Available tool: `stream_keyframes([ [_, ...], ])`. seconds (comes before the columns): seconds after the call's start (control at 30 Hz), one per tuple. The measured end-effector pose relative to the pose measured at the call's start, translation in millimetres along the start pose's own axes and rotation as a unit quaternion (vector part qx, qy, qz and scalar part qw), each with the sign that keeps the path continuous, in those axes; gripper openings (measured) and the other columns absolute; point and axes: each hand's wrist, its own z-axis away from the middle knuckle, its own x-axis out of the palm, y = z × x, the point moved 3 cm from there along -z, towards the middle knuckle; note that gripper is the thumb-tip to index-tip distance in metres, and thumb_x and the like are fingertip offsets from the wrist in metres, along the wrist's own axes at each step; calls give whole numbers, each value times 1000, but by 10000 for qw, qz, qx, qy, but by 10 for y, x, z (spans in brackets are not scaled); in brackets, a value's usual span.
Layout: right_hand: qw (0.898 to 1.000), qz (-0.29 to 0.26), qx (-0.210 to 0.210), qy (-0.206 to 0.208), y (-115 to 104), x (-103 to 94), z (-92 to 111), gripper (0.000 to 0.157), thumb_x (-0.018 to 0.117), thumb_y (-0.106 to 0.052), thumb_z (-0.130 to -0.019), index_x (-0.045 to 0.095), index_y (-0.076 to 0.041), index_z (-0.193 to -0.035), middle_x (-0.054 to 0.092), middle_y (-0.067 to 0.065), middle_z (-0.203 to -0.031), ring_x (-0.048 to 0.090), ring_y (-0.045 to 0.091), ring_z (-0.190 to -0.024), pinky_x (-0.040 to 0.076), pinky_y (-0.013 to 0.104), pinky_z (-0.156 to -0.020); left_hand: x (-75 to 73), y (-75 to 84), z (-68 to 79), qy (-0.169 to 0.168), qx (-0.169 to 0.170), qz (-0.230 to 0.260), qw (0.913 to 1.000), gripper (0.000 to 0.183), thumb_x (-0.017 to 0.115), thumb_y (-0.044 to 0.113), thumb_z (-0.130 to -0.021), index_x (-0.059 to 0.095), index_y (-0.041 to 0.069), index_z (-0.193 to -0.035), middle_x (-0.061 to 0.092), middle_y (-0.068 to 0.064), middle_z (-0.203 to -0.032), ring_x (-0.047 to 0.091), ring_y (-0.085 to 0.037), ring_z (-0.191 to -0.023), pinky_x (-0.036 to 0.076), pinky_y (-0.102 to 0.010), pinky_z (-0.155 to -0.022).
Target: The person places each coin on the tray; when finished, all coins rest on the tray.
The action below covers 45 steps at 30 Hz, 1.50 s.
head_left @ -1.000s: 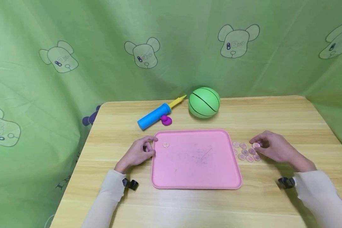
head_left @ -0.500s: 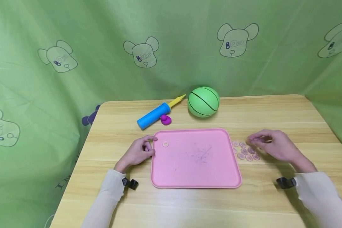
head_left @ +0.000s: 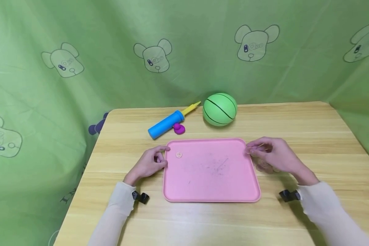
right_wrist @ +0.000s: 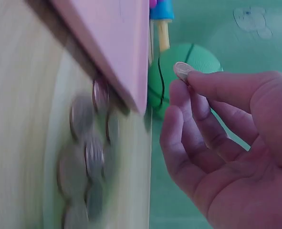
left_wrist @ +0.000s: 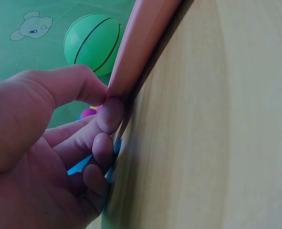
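Observation:
A pink tray lies on the wooden table with one coin in its upper left part. At the tray's left edge, my left hand holds the rim with thumb and fingertips; the left wrist view shows these tips on the tray's side wall. My right hand is raised at the tray's upper right corner. Between its thumb and fingertips it pinches a coin. Several more coins lie flat on the table below this hand, partly hidden by it in the head view.
Behind the tray are a blue air pump with a yellow nozzle, a small purple object and a green ball with black lines. A green printed curtain hangs along the table's back edge.
My right hand has picked a coin up from the group on the table and moved left with it to the tray's right edge. The left hand has stayed at the tray's left rim.

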Motion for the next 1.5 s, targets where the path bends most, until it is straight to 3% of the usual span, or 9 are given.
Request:
stream_keyframes([
  [0.2, 9988, -239, -117, -400, -221, 290, -161, 27, 82, -10, -96, 79, -7, -122, 81, 10, -106, 74, 23, -89, 62, 27, -72, 11, -37, 5, -13, -110, 3, 9999, 58, 75, 3, -96, 60, 1, -152, 71, -3, -87, 60, -12, -78, 49, -22, -76],
  [0.43, 9943, -286, -639, -806, -486, 607, -367, 20, 78, -6, -97, 81, -11, -116, 79, 4, -104, 71, 17, -91, 61, 25, -79, 15, -42, 14, -28, -106, 22, 9999, 57, 75, 3, -97, 60, 0, -152, 71, -3, -87, 60, -13, -79, 49, -23, -76],
  [0.73, 9909, -193, -762, -1092, -698, 995, -630, 16, 75, -9, -100, 81, -15, -113, 79, -1, -103, 70, 13, -93, 59, 27, -86, 5, -27, 6, -36, -67, -7, 10000, 57, 75, 4, -97, 60, 0, -152, 71, -3, -86, 61, -13, -79, 50, -23, -78],
  [1.07, 9859, -443, -953, -1300, -939, 1300, -844, 15, 69, -5, -103, 81, -10, -111, 81, 0, -100, 72, 13, -93, 59, 29, -88, -1, -30, -11, -36, -60, 31, 10000, 58, 74, 3, -97, 60, 0, -152, 71, -3, -87, 61, -13, -79, 50, -23, -79],
  [1.5, 9872, -201, -683, -1430, -1108, 1529, -1001, 14, 69, -4, -101, 82, -6, -107, 78, 4, -93, 67, 12, -84, 57, 29, -82, -6, -42, -21, -36, -61, 57, 10000, 58, 74, 2, -97, 59, -1, -153, 71, -2, -87, 61, -11, -78, 50, -22, -75],
])
